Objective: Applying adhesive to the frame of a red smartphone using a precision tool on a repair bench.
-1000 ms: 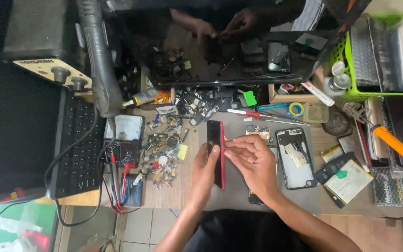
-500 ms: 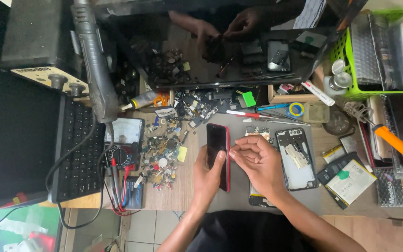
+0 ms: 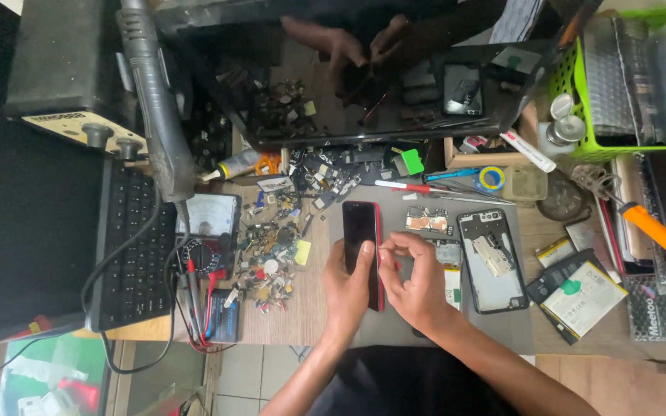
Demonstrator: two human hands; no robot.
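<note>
A black smartphone with a red frame (image 3: 360, 231) stands on edge on the grey work mat (image 3: 502, 327). My left hand (image 3: 348, 289) grips it from the left, fingers along its dark screen. At the phone's right edge my right hand (image 3: 414, 281) pinches with thumb and forefinger; whether something tiny sits between them is too small to tell. To the right lie an opened phone back shell (image 3: 491, 262) and a small circuit board (image 3: 428, 222).
A pile of several small phone parts (image 3: 271, 246) lies left of the phone beside a multimeter (image 3: 210, 231) with red leads. A keyboard (image 3: 132, 254) sits far left, a dark glossy panel (image 3: 364, 85) behind. Batteries (image 3: 580, 293), an orange-handled tool (image 3: 660, 239) and a green basket (image 3: 626, 85) are on the right.
The phone has turned slightly, showing more of its dark screen. My right hand has shifted from over the phone to pinching at its right edge.
</note>
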